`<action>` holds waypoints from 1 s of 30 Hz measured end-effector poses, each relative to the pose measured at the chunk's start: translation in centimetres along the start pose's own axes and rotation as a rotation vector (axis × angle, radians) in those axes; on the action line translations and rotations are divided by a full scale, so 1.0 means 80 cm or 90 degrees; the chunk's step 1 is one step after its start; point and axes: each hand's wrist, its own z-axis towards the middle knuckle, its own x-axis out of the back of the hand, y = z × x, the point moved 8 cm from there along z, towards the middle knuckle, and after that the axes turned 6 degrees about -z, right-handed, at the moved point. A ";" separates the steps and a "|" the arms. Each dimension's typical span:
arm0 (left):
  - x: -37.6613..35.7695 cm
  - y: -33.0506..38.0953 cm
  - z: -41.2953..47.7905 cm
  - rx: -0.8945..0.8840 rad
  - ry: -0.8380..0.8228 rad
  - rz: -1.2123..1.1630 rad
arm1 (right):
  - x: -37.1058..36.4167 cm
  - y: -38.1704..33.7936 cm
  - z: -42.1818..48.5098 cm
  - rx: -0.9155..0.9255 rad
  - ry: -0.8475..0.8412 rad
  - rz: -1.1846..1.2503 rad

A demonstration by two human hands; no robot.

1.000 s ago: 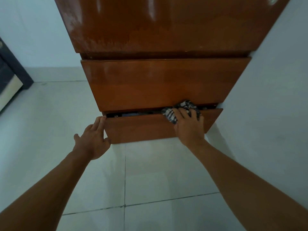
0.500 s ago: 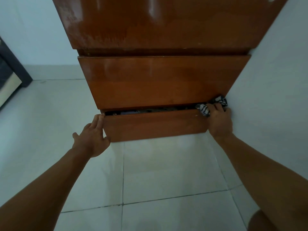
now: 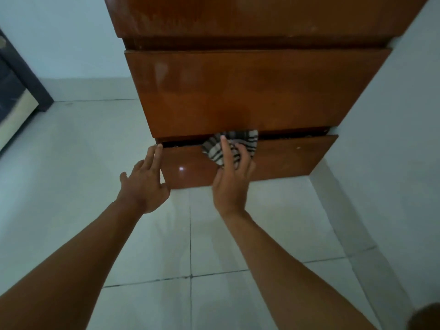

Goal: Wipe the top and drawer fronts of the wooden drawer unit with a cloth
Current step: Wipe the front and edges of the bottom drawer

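The wooden drawer unit (image 3: 250,91) fills the frame from 12 o'clock down to the centre, its right side close against a pale wall (image 3: 392,139) at 3 o'clock. Its bottom drawer (image 3: 292,158) sits slightly pulled out, a dark gap showing along its top edge beneath the drawer front above. The striped cloth (image 3: 242,141) lies bunched over that top edge, just above the centre of the frame, partly tucked into the gap. The right hand (image 3: 232,179) presses on the cloth, index finger stretched straight up across it and the other fingers curled into the fabric, so the hand is holding the cloth against the drawer front. The left hand (image 3: 142,186), toward 9 o'clock of the right, is spread wide and flat, its fingertips touching the drawer's left end by the upper corner and its thumb near the lower corner. Pale floor tiles (image 3: 147,246) stretch below toward 6 o'clock. A dark piece of furniture (image 3: 16,84) stands at 9 o'clock, well apart from the unit.
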 end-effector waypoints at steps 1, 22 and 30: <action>-0.002 -0.001 0.000 -0.022 0.025 -0.008 | -0.024 -0.025 -0.002 0.036 -0.023 -0.006; -0.020 0.003 0.006 -0.125 0.252 -0.084 | -0.040 0.144 0.061 0.183 0.110 -0.312; -0.020 0.013 0.003 -0.129 0.249 -0.101 | 0.033 0.260 0.107 0.097 0.150 -0.309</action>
